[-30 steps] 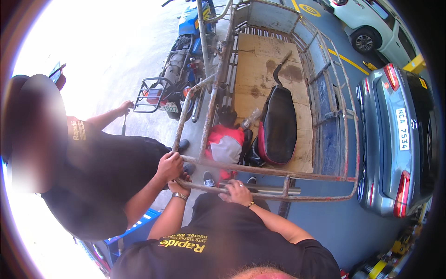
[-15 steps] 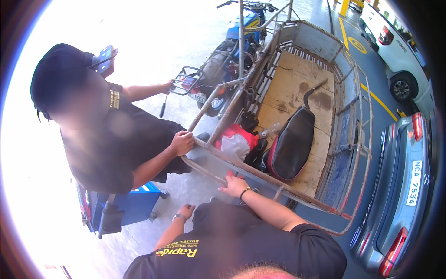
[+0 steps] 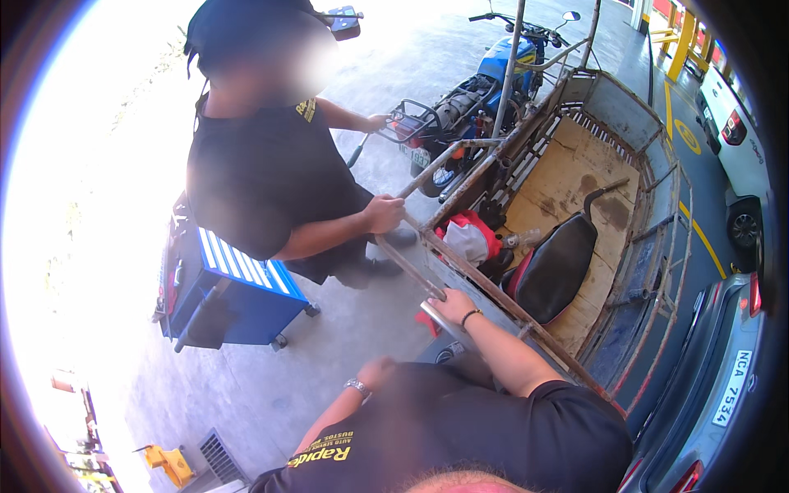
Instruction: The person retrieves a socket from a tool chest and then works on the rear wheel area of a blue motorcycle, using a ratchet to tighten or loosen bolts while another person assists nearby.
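My right hand [image 3: 452, 306], with a dark bracelet at the wrist, is closed round the bent metal rail [image 3: 411, 272] at the near end of a rusty sidecar frame. A shiny metal tube [image 3: 445, 319] shows just under that hand. My left hand [image 3: 376, 373], with a metal watch, hangs near my shirt, away from the rail; its fingers are blurred. Farther along the same rail, a co-worker's hand [image 3: 385, 214] holds on. Inside the sidecar, a black motorcycle seat [image 3: 559, 267] lies on cardboard [image 3: 567, 177], beside a red and white cloth bundle [image 3: 470, 237].
A blue motorcycle [image 3: 485, 86] stands beside the sidecar. The co-worker [image 3: 263, 172] in black stands at left, other hand at its rear rack [image 3: 408, 123]. A blue tool cabinet [image 3: 238, 300] stands behind them. A grey car [image 3: 707, 386] and a white pickup [image 3: 735, 131] flank the right.
The view has shifted, so the sidecar and co-worker appear farther right. My right hand has gone from resting on the rail with fingers extended to gripping it. More of the tool cabinet shows.
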`<state>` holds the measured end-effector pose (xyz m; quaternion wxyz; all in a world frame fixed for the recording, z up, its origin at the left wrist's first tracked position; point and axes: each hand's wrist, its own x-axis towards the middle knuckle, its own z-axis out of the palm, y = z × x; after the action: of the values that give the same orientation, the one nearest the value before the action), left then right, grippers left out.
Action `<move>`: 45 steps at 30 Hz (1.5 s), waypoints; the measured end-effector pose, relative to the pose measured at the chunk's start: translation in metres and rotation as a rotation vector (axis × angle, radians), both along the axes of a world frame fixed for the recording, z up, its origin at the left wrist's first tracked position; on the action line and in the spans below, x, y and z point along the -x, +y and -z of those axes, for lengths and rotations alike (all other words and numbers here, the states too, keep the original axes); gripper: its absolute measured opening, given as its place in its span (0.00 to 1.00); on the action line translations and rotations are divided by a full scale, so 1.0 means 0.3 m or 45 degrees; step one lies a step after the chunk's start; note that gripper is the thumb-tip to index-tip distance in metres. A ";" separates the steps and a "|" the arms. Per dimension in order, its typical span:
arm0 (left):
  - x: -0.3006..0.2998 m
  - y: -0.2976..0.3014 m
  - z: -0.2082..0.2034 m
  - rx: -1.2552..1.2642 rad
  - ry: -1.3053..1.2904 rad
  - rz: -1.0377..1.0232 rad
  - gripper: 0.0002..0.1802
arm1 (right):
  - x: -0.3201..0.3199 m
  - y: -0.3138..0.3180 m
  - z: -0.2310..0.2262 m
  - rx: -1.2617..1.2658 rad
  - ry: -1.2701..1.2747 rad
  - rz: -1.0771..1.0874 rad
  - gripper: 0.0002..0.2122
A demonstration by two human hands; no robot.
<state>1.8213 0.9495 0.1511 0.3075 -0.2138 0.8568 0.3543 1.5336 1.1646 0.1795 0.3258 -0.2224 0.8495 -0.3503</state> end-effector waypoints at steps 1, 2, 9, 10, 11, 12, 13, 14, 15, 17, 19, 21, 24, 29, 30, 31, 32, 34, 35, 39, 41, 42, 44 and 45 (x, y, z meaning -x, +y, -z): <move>-0.007 -0.025 0.014 0.145 0.106 -0.176 0.22 | -0.008 -0.004 0.003 -0.046 0.067 0.006 0.27; -0.020 -0.043 0.030 0.265 0.196 -0.340 0.21 | -0.019 -0.005 0.006 -0.123 0.129 0.011 0.28; -0.373 0.043 0.144 -0.036 0.075 -0.100 0.22 | -0.042 -0.028 0.052 -0.196 0.221 -0.035 0.25; -0.469 0.084 0.174 -0.053 0.054 -0.157 0.23 | -0.047 -0.024 0.067 -0.196 0.271 -0.041 0.26; -0.573 0.119 0.206 -0.071 0.039 -0.217 0.25 | -0.056 -0.019 0.082 -0.229 0.303 -0.026 0.27; -0.682 0.150 0.240 -0.085 0.025 -0.283 0.26 | -0.061 -0.002 0.092 -0.253 0.312 -0.088 0.29; -0.789 0.169 0.276 -0.060 -0.128 -0.404 0.30 | -0.080 0.018 0.102 -0.313 0.320 -0.056 0.29; -0.913 0.184 0.304 0.000 -0.209 -0.485 0.31 | -0.093 0.050 0.104 -0.337 0.337 -0.050 0.29; -1.041 0.196 0.325 0.067 -0.258 -0.565 0.32 | -0.103 0.062 0.105 -0.310 0.343 -0.035 0.30; -1.301 0.206 0.349 0.112 -0.495 -0.705 0.31 | -0.109 0.074 0.101 -0.323 0.363 -0.034 0.31; -1.553 0.216 0.344 0.034 -0.651 -0.976 0.28 | -0.105 0.064 0.100 -0.350 0.329 -0.039 0.34; -1.744 0.225 0.345 -0.005 -0.640 -1.398 0.25 | -0.096 0.048 0.107 -0.354 0.263 -0.036 0.35; -1.897 0.249 0.355 -0.031 -0.355 -1.987 0.24 | -0.094 0.023 0.135 -0.457 0.407 -0.015 0.35; -1.834 0.310 0.406 -0.121 -0.413 -2.018 0.24 | -0.106 0.016 0.127 -0.472 0.368 0.037 0.33; -1.778 0.321 0.427 -0.152 -0.532 -1.924 0.25 | -0.107 0.014 0.116 -0.497 0.356 0.072 0.33; -1.708 0.332 0.449 -0.161 -0.506 -1.758 0.25 | -0.107 0.014 0.103 -0.505 0.349 0.050 0.31; -1.633 0.328 0.468 -0.160 -0.548 -1.591 0.25 | -0.111 0.018 0.092 -0.504 0.354 0.039 0.28; -1.440 0.291 0.516 -0.122 -0.508 -1.217 0.25 | -0.113 0.024 0.078 -0.493 0.366 0.027 0.27; -1.329 0.264 0.536 -0.071 -0.431 -1.012 0.25 | -0.109 0.031 0.073 -0.461 0.341 0.021 0.27; -0.867 0.108 0.473 0.043 -0.247 -0.688 0.25 | -0.076 0.057 0.071 -0.288 0.200 0.029 0.26; -0.606 0.005 0.421 -0.033 -0.136 -0.729 0.24 | -0.058 0.064 0.074 -0.199 0.141 0.041 0.25; -0.481 -0.049 0.395 -0.023 -0.173 -0.721 0.23 | -0.050 0.065 0.074 -0.181 0.115 0.041 0.24; -0.245 -0.153 0.347 0.027 -0.142 -0.721 0.23 | -0.037 0.072 0.072 -0.163 0.033 0.042 0.24; -0.143 -0.188 0.328 0.074 -0.137 -0.746 0.22 | -0.032 0.077 0.070 -0.172 -0.017 0.035 0.24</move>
<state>1.8641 0.8930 0.0528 0.2308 -0.4791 0.7509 0.3915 1.5433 1.1876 0.1584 0.3408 -0.1861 0.8720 -0.2982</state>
